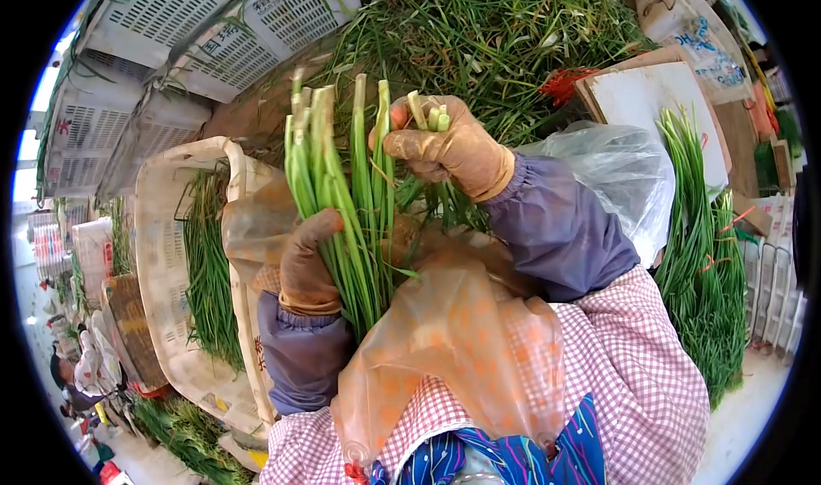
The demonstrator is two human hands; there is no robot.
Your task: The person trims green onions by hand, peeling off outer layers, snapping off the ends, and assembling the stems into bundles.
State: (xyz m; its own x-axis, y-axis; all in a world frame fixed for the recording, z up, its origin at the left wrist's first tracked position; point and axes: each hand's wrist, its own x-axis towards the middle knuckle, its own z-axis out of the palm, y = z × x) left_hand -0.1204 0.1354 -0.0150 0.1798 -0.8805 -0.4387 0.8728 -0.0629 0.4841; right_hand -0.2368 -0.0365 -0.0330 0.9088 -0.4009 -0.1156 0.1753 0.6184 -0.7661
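Observation:
My left hand [311, 263], in a brown-stained glove, is closed around a bunch of garlic chives [352, 220]. The pale cut ends stand up and the green leaves hang toward my lap. At the bunch's right edge, my right hand [453, 150], gloved alike, has its fingers curled round a few more chives, whose short pale ends [438, 115] poke out above the fist. Its thumb and fingertips are against a stalk of the left bunch. An orange-patterned clear plastic apron [453, 322] covers my lap below both hands.
A big heap of loose green leaves [487, 40] lies ahead. On the left stands a white plastic basket [162, 254] with chives inside. Tied chive bundles [697, 271] lie at right beside a white board [650, 100] and clear plastic sheeting [616, 173]. White crates [158, 14] stand at upper left.

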